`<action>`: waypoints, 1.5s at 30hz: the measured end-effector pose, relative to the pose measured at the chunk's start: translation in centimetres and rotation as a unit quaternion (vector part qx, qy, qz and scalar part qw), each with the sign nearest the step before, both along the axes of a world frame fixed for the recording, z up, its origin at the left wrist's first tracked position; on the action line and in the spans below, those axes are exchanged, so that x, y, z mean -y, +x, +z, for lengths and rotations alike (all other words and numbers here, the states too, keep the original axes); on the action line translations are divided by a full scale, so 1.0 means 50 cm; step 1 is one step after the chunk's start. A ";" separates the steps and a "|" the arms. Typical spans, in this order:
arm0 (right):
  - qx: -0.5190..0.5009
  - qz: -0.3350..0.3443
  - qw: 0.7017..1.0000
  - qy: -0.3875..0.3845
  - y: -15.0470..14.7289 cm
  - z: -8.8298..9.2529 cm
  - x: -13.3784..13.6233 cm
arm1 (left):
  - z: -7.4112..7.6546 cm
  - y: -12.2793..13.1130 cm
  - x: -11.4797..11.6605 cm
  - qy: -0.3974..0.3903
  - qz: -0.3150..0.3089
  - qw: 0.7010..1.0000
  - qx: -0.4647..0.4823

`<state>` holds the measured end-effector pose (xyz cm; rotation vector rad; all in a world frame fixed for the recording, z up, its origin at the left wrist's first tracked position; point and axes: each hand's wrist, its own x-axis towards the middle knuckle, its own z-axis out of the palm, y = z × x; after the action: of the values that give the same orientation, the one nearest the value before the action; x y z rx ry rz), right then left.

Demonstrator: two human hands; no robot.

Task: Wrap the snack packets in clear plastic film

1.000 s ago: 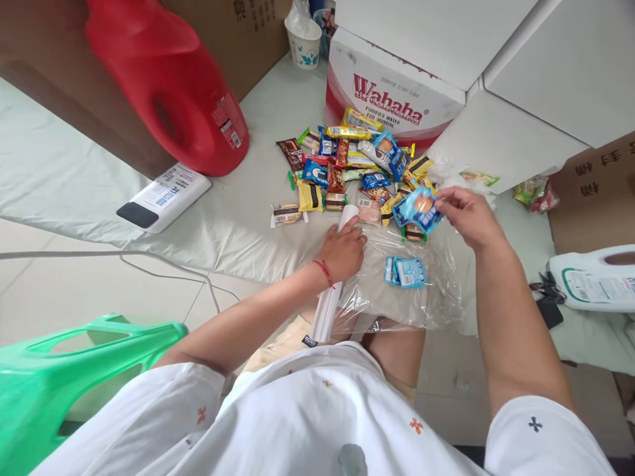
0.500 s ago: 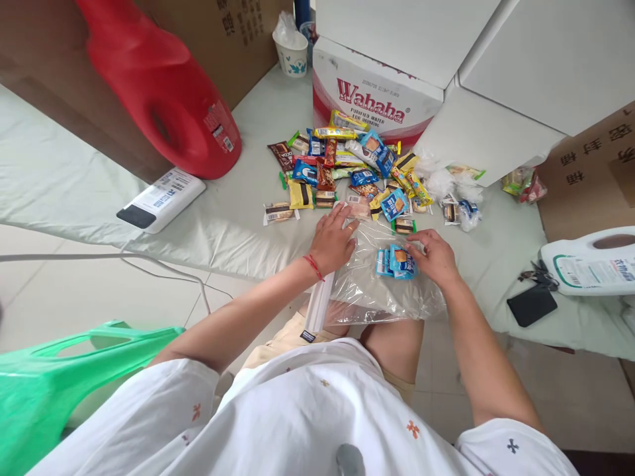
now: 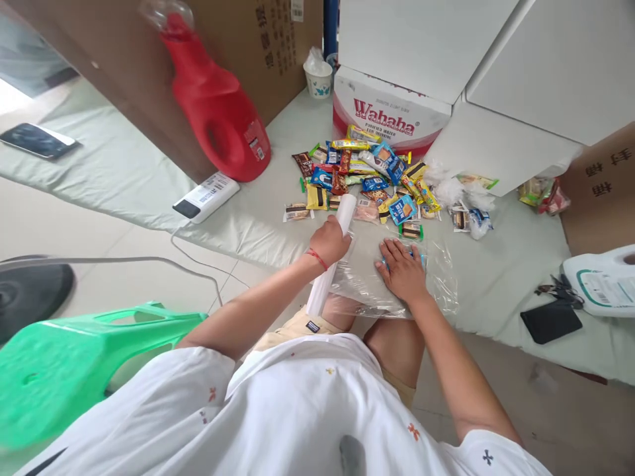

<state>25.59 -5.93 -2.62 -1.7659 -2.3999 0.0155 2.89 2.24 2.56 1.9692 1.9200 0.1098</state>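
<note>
My left hand [image 3: 329, 242] is wrapped round a white roll of clear plastic film [image 3: 325, 287], which stands slanted at the table's near edge. From the roll, a loose sheet of film [image 3: 364, 281] stretches right across the table edge, partly above my lap. My right hand [image 3: 403, 268] lies flat with fingers spread, pressing over small blue snack packets [image 3: 422, 259] that it mostly hides. Just beyond the hands is a pile of wrapped snacks [image 3: 342, 182], with a blue biscuit packet [image 3: 402, 209] and a green-edged one [image 3: 411, 231] at its near side.
A red jug [image 3: 223, 125] and a white power strip-like device [image 3: 206, 197] stand left. Behind the pile is a Wahaha carton [image 3: 387, 116]. Bagged snacks [image 3: 469, 208], a black wallet [image 3: 551, 322] and a white bottle [image 3: 602, 284] lie right. A green stool [image 3: 64, 370] is at lower left.
My left hand has gone from resting flat near the film to gripping the roll, now raised more upright. My right hand has moved left, from fingering the blue packets to lying over them.
</note>
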 end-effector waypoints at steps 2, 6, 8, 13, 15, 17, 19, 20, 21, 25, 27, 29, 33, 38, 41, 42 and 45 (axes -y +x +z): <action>-0.002 0.003 1.000 0.004 0.002 -0.003 -0.001 | 0.009 -0.006 0.003 -0.017 0.005 1.000 0.015; -0.003 0.006 1.000 0.017 0.001 -0.008 0.000 | 0.017 -0.027 0.011 -0.050 0.014 0.998 0.041; -0.003 0.002 1.000 0.020 0.000 -0.008 0.001 | 0.026 -0.063 0.009 -0.038 0.060 0.997 0.031; -0.009 0.006 1.000 0.025 0.001 -0.005 0.004 | 0.082 -0.222 -0.008 0.050 0.184 0.981 -0.032; -0.012 0.012 0.999 0.033 0.002 -0.006 0.005 | 0.097 -0.264 -0.024 0.061 0.184 0.980 -0.039; -0.013 0.016 0.999 0.042 0.004 -0.007 0.004 | 0.094 -0.278 -0.055 0.070 0.170 0.982 -0.045; -0.013 0.018 0.999 0.045 0.005 -0.008 0.002 | 0.077 -0.275 -0.101 0.076 0.146 0.985 -0.054; -0.012 0.019 0.999 0.045 0.006 -0.007 0.001 | 0.065 -0.271 -0.126 0.074 0.139 0.986 -0.058; -0.011 0.018 0.999 0.043 0.006 -0.007 0.001 | 0.054 -0.268 -0.150 0.069 0.134 0.987 -0.060; 0.001 0.012 1.000 0.023 0.001 0.001 0.004 | 0.017 -0.261 -0.201 0.043 0.119 0.989 -0.073; 0.003 0.004 1.000 0.005 -0.001 0.010 0.005 | 0.010 -0.253 -0.197 0.081 0.113 0.987 -0.083; -0.007 -0.004 1.000 -0.016 0.001 0.028 0.004 | 0.011 -0.238 -0.179 0.162 0.091 0.980 -0.075; -0.078 -0.005 0.997 -0.007 0.023 0.088 0.011 | 0.015 -0.168 -0.123 0.239 -0.032 0.970 0.032; -0.170 -0.112 0.975 0.092 0.062 0.124 0.057 | 0.021 -0.007 -0.062 0.207 -0.220 0.944 0.133; -0.157 -0.125 0.977 0.075 0.061 0.090 0.088 | 0.030 0.099 -0.053 0.204 -0.264 0.931 0.146; -0.146 -0.112 0.981 0.061 0.056 0.074 0.096 | 0.032 0.131 -0.056 0.197 -0.277 0.931 0.135; -0.120 -0.096 0.987 0.053 0.037 0.030 0.108 | 0.029 0.208 -0.080 0.114 -0.339 0.932 0.067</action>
<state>27.42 -11.34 -1.13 -1.8233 -2.0211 0.0714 13.31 6.22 3.99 2.5865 1.0922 0.2740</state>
